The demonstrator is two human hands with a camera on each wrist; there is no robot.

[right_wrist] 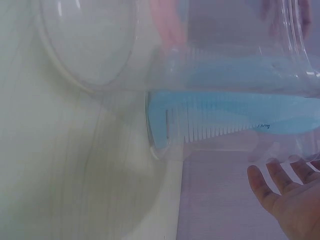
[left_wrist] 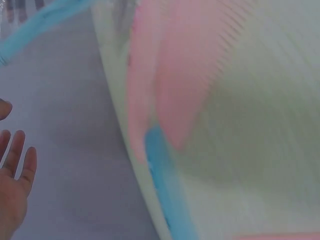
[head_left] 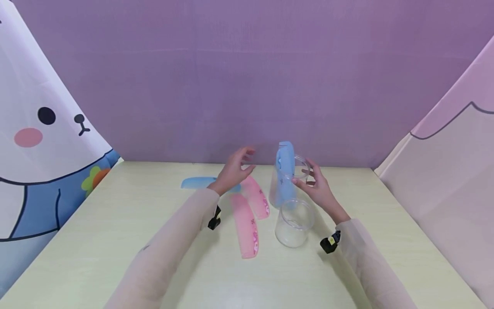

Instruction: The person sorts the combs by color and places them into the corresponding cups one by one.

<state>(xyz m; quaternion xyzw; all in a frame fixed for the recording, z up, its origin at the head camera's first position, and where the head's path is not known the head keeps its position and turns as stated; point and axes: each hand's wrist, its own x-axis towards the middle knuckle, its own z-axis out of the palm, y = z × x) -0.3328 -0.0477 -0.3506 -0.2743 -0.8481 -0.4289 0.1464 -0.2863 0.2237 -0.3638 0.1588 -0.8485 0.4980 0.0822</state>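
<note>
A purple backdrop [head_left: 239, 86] filled the far side, behind a pale wooden table [head_left: 115, 223]. A cloth with a cartoon animal [head_left: 46, 86] hung at the left, and a pink and whitish cloth [head_left: 455, 171] at the right. Two beige sleeves [head_left: 166, 257] reached in from the near side.

The tall clear jar [head_left: 273, 189] was upright right of centre, toward the far edge, with a blue comb [head_left: 286, 167] inside, its end rising above the rim. The right hand [head_left: 318, 186] grasped this jar near its rim, from the right. The left hand [head_left: 233, 169] was free of any object, its fingers loosely bent, left of the jar.

A short clear jar [head_left: 294, 227] stood just on the near side of the tall one. Left of the jars lay a near pink comb [head_left: 245, 225] and a far pink comb [head_left: 256, 195]. A second blue comb [head_left: 198, 183] lay farther left, passing beneath the left wrist.
</note>
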